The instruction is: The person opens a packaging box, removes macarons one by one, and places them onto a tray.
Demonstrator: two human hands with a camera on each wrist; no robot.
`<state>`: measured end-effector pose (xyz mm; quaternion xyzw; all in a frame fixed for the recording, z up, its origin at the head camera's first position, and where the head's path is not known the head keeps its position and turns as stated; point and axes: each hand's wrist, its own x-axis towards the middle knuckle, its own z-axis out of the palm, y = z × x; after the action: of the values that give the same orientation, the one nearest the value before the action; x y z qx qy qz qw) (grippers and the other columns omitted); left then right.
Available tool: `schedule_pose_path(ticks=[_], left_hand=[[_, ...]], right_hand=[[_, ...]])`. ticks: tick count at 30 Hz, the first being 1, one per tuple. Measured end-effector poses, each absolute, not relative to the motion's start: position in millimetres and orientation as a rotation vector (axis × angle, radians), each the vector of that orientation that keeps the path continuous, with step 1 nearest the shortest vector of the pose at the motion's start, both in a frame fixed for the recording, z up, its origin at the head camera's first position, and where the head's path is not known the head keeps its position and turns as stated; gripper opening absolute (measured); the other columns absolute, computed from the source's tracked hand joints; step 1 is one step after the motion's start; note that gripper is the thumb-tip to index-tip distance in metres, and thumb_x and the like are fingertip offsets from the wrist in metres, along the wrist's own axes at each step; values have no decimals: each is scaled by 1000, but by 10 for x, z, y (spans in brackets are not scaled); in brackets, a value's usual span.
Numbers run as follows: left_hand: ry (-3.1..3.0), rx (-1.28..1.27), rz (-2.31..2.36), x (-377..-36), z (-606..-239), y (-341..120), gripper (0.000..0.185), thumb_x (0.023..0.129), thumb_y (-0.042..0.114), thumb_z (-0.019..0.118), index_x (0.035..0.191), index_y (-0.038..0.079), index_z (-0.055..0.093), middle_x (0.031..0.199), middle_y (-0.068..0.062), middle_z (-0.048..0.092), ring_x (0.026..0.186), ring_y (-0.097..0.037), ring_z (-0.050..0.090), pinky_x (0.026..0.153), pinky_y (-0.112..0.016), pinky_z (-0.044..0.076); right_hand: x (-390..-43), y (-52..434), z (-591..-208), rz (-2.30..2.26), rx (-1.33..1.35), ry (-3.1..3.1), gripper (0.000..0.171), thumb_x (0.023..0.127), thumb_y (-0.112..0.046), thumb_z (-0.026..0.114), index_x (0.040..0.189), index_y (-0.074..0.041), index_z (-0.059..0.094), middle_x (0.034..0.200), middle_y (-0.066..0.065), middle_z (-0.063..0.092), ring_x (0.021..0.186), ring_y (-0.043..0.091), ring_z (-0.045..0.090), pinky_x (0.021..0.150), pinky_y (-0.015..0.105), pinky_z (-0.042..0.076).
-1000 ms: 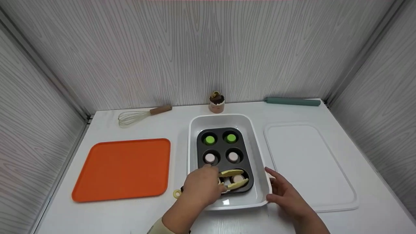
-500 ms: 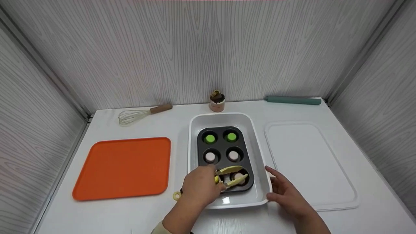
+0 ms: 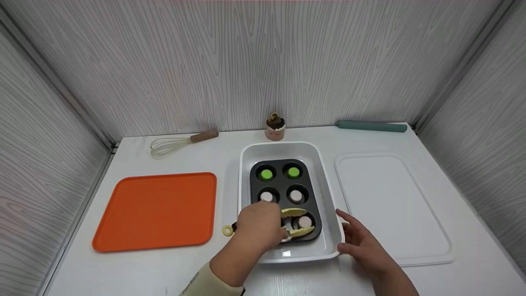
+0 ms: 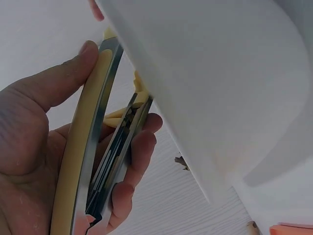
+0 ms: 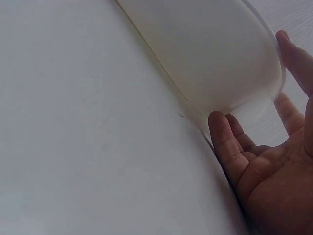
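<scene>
Head view: our left hand [image 3: 258, 224] grips tongs [image 3: 296, 222] around the cake [image 3: 304, 222] in the muffin pan's [image 3: 316, 205] near-right cup; right hand [image 3: 361, 242], open, steadies the dish [image 3: 331, 213]. Squeeze evenly, lift straight.

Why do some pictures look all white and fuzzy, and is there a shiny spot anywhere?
Head view: sharp and evenly lit, with a small bright glare spot on the white dish near the left hand. Left wrist view: the dish wall sits so close it blurs into plain white, while the tongs stay fairly clear. Right wrist view: mostly washed-out white table and dish, soft grey shadow beside the right hand.
</scene>
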<state>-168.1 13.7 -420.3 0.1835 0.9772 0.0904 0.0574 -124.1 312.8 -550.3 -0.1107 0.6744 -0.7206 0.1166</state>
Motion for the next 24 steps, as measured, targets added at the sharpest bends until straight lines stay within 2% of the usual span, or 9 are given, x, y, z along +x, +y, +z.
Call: schedule_pose_path(ticks=[5,24], left_hand=[[3000,578,148,-1655,-4201,217,42,80,46,92,85,7,77,78,-6,70,70,-23,66,57,-40,55],[2997,487,460,-1566,-4352,171,32,82,39,90,83,12,73,79,-4,69,73,-23,67,59,-43,53]], right_hand=[[-1243,3121,-5504,-2108,-320,1971,91,96,6,72,168,-3,17,155,39,34,131,25,59,102,37,54],[-1248,3121,-5509,-2099,-305,1989,91,96,6,72,168,-4,18,155,38,36,130,23,60,102,36,54]])
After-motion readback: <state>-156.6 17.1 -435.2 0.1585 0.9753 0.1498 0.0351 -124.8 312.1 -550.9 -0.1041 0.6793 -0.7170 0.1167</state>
